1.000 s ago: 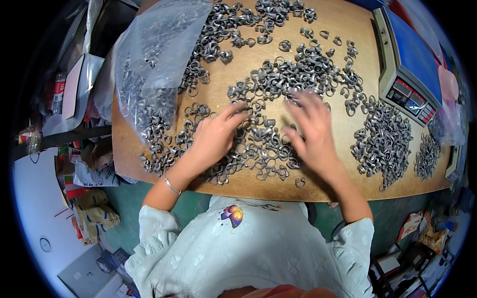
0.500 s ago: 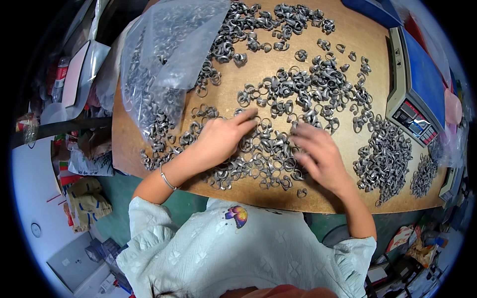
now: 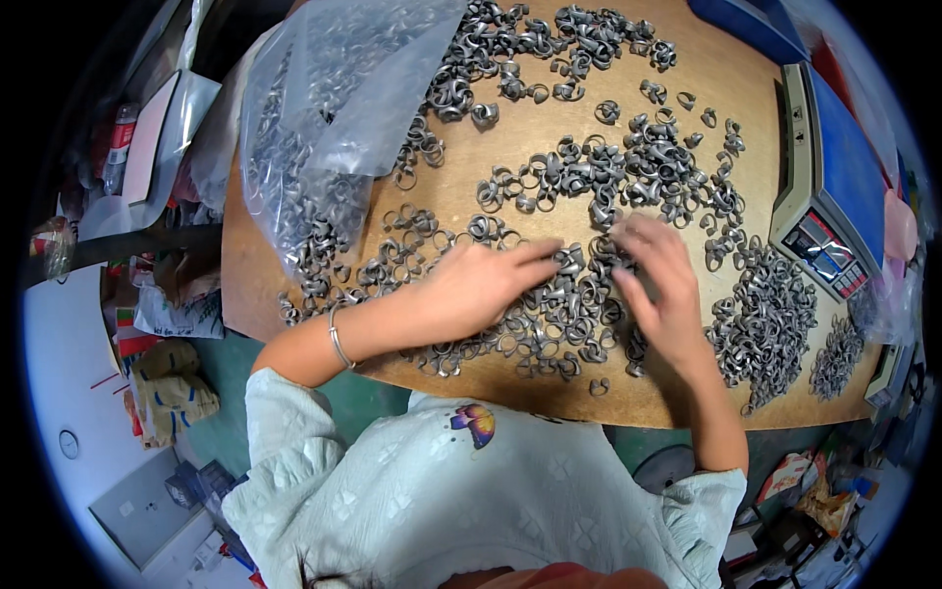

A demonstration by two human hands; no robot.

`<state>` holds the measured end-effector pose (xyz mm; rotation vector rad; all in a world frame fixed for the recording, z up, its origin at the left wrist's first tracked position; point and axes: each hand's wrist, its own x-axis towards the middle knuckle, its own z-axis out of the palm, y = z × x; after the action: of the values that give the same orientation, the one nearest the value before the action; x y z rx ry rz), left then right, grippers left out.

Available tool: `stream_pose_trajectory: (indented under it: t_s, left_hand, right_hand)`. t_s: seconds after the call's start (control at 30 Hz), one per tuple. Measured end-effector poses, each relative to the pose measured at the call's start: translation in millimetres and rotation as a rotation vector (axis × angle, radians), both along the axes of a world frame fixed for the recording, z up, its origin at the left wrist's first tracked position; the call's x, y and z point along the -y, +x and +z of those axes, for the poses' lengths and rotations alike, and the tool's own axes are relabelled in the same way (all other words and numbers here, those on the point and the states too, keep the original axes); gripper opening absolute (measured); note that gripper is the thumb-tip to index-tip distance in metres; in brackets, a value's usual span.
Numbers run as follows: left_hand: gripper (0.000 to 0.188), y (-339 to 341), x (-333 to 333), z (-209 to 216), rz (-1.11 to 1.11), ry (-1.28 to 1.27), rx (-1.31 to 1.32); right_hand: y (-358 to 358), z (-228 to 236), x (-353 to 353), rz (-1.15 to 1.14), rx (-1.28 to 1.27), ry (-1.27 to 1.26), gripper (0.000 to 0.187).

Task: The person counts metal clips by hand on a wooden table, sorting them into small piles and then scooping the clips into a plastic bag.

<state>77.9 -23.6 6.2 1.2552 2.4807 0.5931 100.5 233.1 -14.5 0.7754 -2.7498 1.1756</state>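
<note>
Many grey metal rings lie in loose heaps on the wooden table [image 3: 471,162]. Over the near middle heap [image 3: 554,324], my left hand [image 3: 476,290] has its fingers stretched to the right, fingertips among the rings; a bracelet is on that wrist. Facing it, my right hand [image 3: 669,285] reaches in from the right, thumb apart from the curved fingers. Its fingertips are somewhat blurred at the rings beside them, and I see nothing gripped. A further heap of rings [image 3: 667,167] spreads just beyond both hands.
A clear plastic sheet or bag [image 3: 324,118] covers more rings at the far left. On the right stands a weighing scale [image 3: 834,187] with a blue top. Below it are a dense ring pile [image 3: 760,324] and a smaller one [image 3: 837,358]. A blue tray [image 3: 751,27] sits at the far right.
My left hand has shifted right and slightly down across the near heap. My right hand has moved right and a little up. Rings between the hands have been pushed about.
</note>
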Motion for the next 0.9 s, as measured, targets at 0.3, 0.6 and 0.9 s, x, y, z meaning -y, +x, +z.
stream_pose_trajectory:
  t_s: [0.3, 0.6, 0.9]
  left_hand:
    - [0.046, -6.7, 16.3, -13.8, 0.191, -0.092, -0.105]
    - [0.063, -25.7, -13.4, -3.7, 0.181, -0.009, -0.042]
    - [0.048, -19.3, 5.0, -8.1, 0.024, 0.18, 0.116]
  right_hand:
    - [-24.9, 4.3, 25.4, 0.148, -0.02, 0.417, 0.058]
    - [-6.2, 10.0, 5.0, 0.251, 0.191, 0.131, 0.051]
    - [6.7, 16.2, 0.9, 0.251, 0.17, 0.342, 0.058]
